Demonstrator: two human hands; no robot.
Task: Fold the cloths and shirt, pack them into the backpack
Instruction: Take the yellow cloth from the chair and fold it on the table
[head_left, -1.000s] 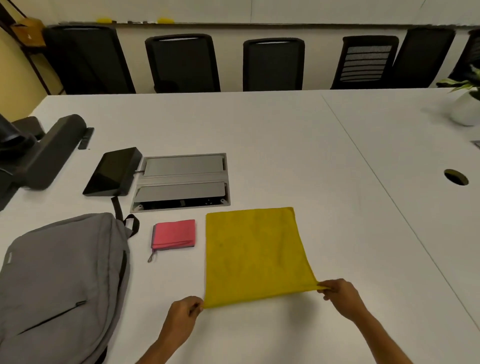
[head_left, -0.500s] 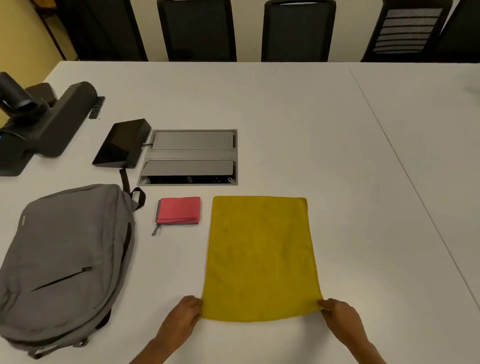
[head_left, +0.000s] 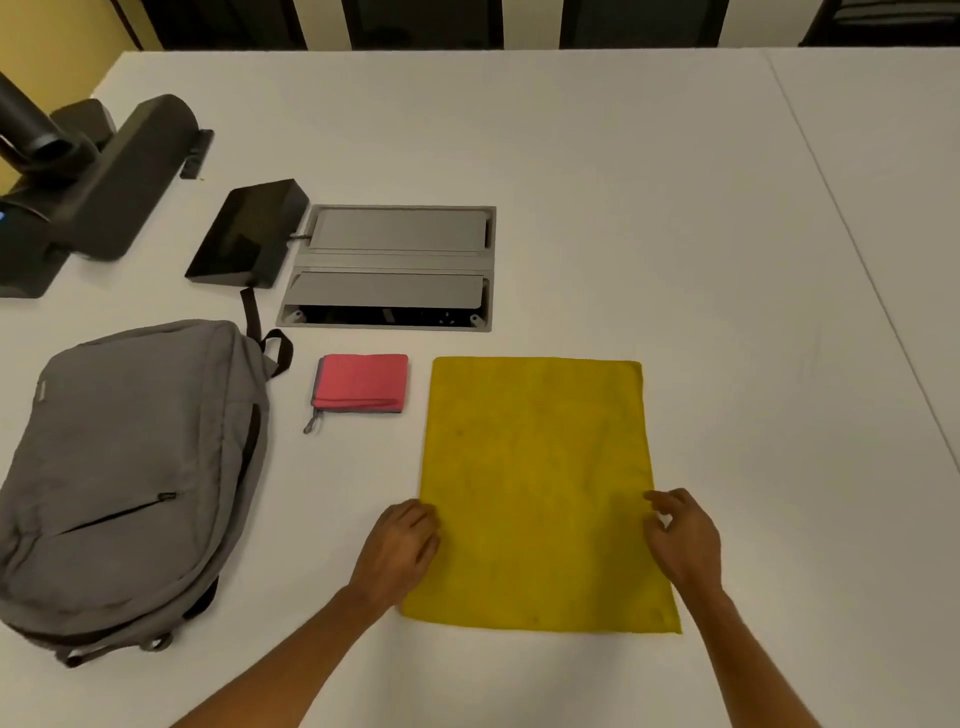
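The yellow cloth (head_left: 540, 493) lies flat on the tabletop (head_left: 623, 208), right of the backpack (head_left: 130, 467). Both hands, left (head_left: 400, 551) and right (head_left: 680, 540), sit loosely curled at its side edges, gripping nothing. Folding is under way; next likely needs pinching an edge.

Yellow cloth (head_left: 537, 483) lies flat; pink cloth (head_left: 361, 383) (folded) beside grey backpack (head_left: 124, 467).

The grey backpack (head_left: 130, 467) runs off the left edge, so its left side is unseen. The black camera device (head_left: 78, 182) at far left is cut off too. The left hand (head_left: 400, 551) covers part of the yellow cloth (head_left: 540, 493) edge; its fingers' hold cannot be told.
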